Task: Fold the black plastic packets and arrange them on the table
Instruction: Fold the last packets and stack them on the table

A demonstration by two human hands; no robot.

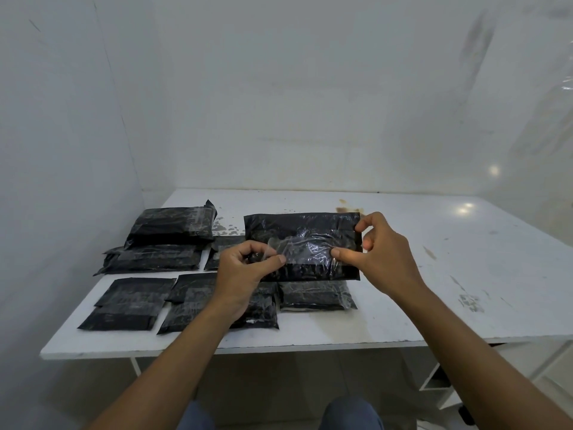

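I hold one black plastic packet (302, 226) up over the white table (434, 274), its flat face toward me. A strip of clear tape (305, 251) runs across its middle. My left hand (245, 274) pinches the left end of the tape and the packet's left edge. My right hand (383, 246) pinches the packet's right edge, thumb pressing on the tape's right end. Several folded black packets lie on the table: a pile of two at the far left (161, 243), one at the near left (127, 304), one under my left wrist (192, 297), one below the held packet (316, 294).
White walls close the table in at the back and left. Brown stains (348, 209) mark the table top behind the held packet. The table's right half (480, 268) holds only scuffs. My knees (350, 411) show below the near edge.
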